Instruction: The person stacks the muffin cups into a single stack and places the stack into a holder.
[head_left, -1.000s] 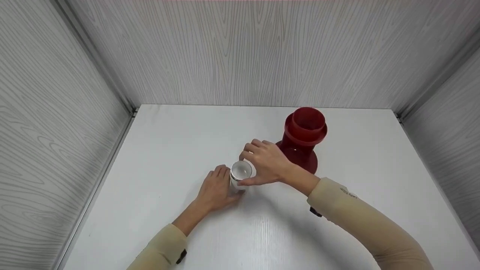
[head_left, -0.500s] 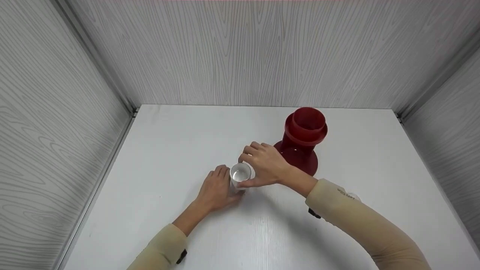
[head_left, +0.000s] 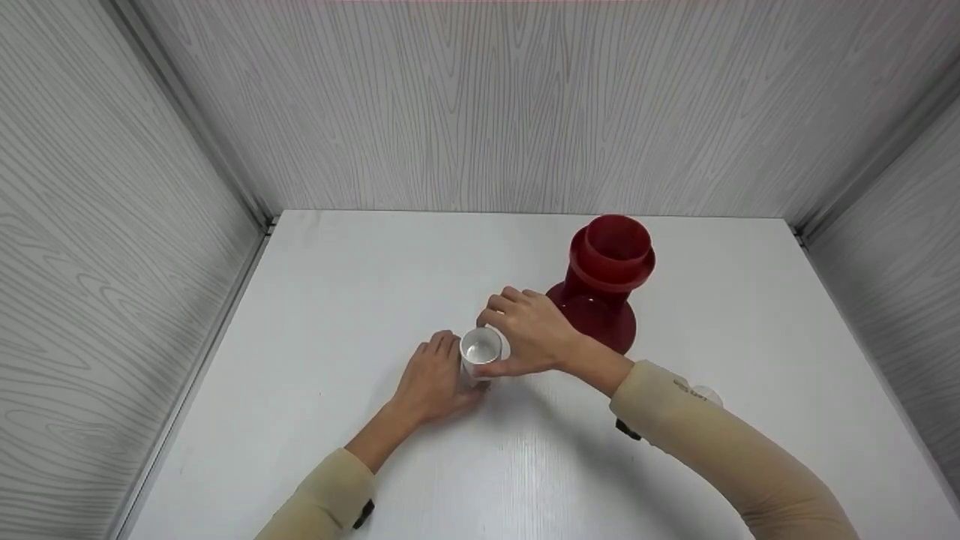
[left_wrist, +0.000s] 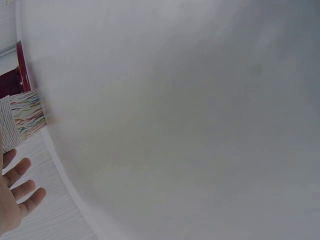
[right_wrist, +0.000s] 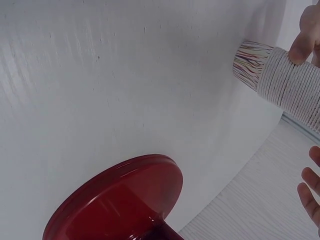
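A stack of white paper cups (head_left: 480, 350) with coloured squiggles near the base (right_wrist: 280, 82) stands at the middle of the white table (head_left: 337, 300). My right hand (head_left: 508, 331) grips its upper part, thumb (right_wrist: 305, 35) on the near side and fingers curled over the far side. My left hand (head_left: 442, 369) lies low on the table against the stack's left side. Its fingers (left_wrist: 20, 192) are straight and spread, just beside the cups (left_wrist: 20, 122).
A tall red holder with a wide round base (head_left: 607, 281) stands just right of and behind my right hand; its base (right_wrist: 120, 200) fills the bottom of the right wrist view. Grey wood-grain walls (head_left: 480, 105) close in the table on three sides.
My right hand has sunk slightly with the top of the cup stack. The left hand and the red holder have stayed put.
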